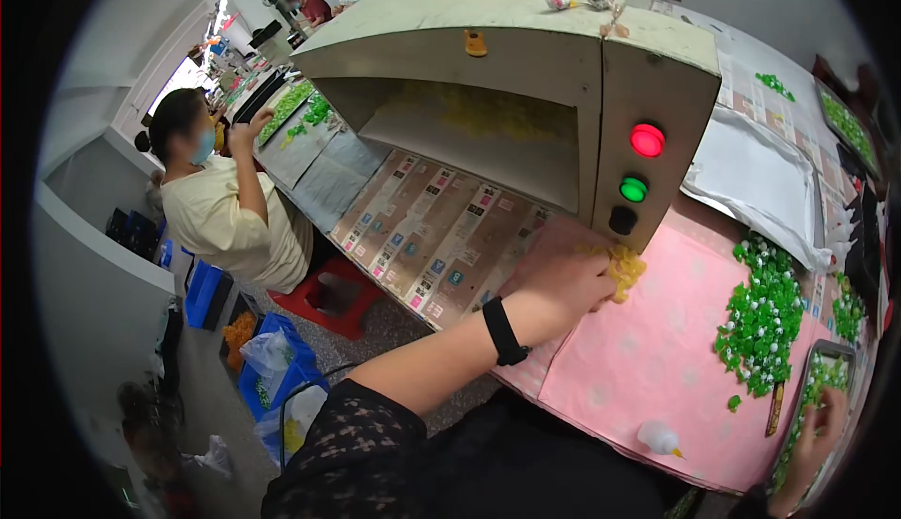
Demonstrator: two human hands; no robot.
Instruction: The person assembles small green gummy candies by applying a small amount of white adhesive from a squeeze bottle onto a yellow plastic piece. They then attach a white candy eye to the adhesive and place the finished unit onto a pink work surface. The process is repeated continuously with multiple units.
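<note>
Yellow pieces (pixel 627 273) on pink cloth (pixel 657 350), just right of left hand (pixel 571 286) | long axis unclear | left nearer, curled against them, cannot tell if grasping | right hand (pixel 820 433) at far-right tray (pixel 835 344), grip unclear

The left forearm (pixel 427 359) stretches forward, left grip (pixel 572 286) palm down with fingers curled, right grip (pixel 815 439) well apart from it.

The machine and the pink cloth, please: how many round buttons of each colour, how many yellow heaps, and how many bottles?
Red button: 1
Green button: 1
Black button: 1
Yellow heap, at the left hand: 1
White bottle: 1
Total: 5
</note>
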